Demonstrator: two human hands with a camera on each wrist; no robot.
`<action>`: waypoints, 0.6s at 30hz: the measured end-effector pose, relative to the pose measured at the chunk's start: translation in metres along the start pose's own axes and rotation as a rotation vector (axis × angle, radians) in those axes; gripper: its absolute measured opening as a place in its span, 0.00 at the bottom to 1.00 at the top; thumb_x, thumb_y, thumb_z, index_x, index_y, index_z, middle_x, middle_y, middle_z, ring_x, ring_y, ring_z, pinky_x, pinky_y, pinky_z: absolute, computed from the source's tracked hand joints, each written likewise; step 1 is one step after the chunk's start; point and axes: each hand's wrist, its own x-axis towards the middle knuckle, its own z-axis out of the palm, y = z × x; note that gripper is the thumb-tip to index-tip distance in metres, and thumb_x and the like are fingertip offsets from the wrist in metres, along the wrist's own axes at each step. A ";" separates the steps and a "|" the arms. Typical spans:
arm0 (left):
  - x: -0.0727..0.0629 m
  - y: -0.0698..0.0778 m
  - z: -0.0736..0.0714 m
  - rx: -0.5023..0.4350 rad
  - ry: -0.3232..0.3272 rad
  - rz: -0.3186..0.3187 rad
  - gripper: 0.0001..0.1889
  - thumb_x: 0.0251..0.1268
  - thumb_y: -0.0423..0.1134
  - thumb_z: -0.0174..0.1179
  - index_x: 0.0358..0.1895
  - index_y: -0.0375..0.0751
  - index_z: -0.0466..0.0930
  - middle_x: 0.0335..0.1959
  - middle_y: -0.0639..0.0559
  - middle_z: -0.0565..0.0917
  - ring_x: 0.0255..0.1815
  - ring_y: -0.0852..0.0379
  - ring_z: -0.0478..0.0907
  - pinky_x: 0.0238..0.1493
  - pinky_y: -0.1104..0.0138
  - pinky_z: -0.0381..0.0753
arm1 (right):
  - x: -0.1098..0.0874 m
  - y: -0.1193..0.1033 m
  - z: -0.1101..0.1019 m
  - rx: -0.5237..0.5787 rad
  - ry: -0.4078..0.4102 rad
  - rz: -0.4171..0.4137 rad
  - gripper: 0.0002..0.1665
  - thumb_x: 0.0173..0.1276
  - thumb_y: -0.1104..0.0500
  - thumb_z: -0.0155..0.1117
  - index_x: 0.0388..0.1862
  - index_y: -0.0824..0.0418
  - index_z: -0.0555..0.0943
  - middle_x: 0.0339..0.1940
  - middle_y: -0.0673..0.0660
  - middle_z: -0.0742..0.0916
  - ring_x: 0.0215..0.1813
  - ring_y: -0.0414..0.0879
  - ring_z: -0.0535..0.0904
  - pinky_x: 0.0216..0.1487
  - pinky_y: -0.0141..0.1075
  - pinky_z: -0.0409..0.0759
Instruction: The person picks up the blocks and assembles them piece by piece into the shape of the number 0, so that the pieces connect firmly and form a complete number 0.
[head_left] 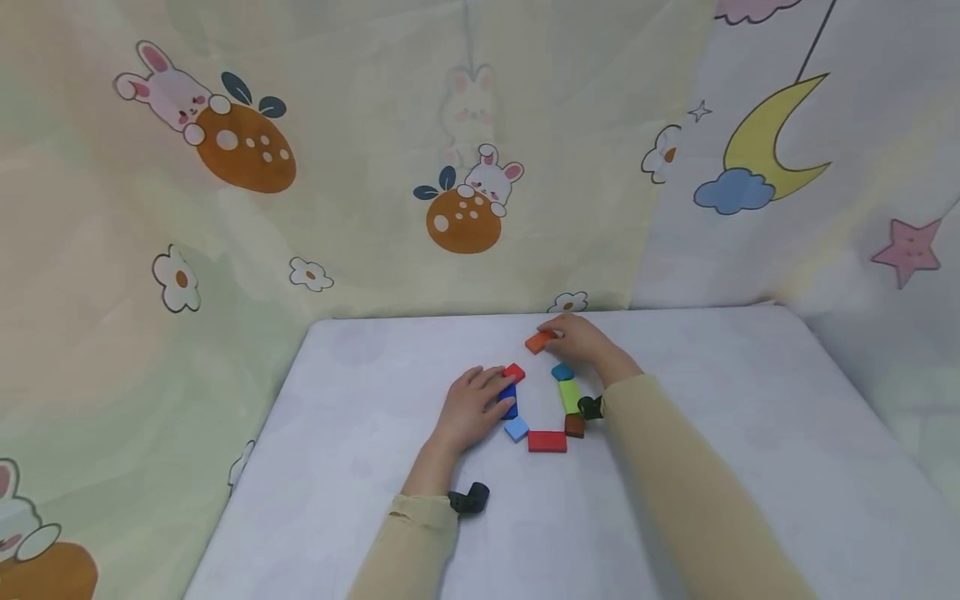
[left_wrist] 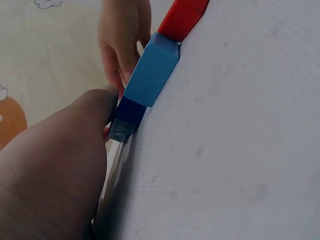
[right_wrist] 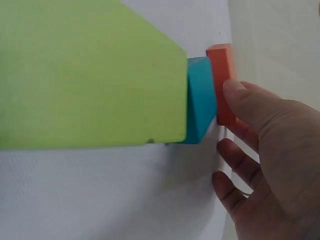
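Note:
An orange block (head_left: 538, 342) near the far table edge is pinched between the thumb and fingers of my right hand (head_left: 581, 340); the right wrist view shows the thumb on the side of that orange block (right_wrist: 222, 85). My left hand (head_left: 471, 407) rests with loosely straight fingers over a dark blue block (head_left: 510, 402) and beside a small red block (head_left: 514, 372), partly covering both. Just below lies a light blue block (head_left: 517, 429). A teal block (head_left: 562, 372) and a lime green block (head_left: 570, 397) lie near my right wrist.
At the near end of the loop of blocks are a longer red block (head_left: 547, 442) and a brown block (head_left: 574, 426). The white-covered table (head_left: 540, 533) ends just beyond the orange block, against a patterned cloth backdrop (head_left: 360, 167).

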 end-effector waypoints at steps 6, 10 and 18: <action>-0.001 0.004 -0.004 -0.016 0.000 0.003 0.27 0.73 0.63 0.48 0.73 0.70 0.64 0.75 0.61 0.65 0.79 0.48 0.56 0.76 0.47 0.59 | -0.001 -0.002 0.003 -0.037 0.046 0.020 0.26 0.70 0.48 0.64 0.65 0.53 0.76 0.69 0.58 0.75 0.75 0.59 0.63 0.71 0.59 0.67; -0.002 0.006 -0.006 -0.034 -0.001 0.000 0.27 0.73 0.62 0.49 0.73 0.70 0.63 0.75 0.61 0.66 0.78 0.48 0.56 0.76 0.47 0.59 | -0.003 -0.003 0.003 -0.019 0.062 0.042 0.25 0.68 0.48 0.66 0.60 0.54 0.77 0.65 0.59 0.76 0.70 0.58 0.67 0.69 0.56 0.71; -0.002 0.003 -0.004 -0.026 0.016 0.007 0.27 0.72 0.62 0.50 0.73 0.70 0.63 0.73 0.60 0.68 0.77 0.49 0.58 0.75 0.47 0.61 | -0.007 -0.005 0.005 0.057 0.054 0.008 0.24 0.66 0.44 0.68 0.55 0.53 0.78 0.62 0.57 0.76 0.62 0.54 0.72 0.63 0.52 0.77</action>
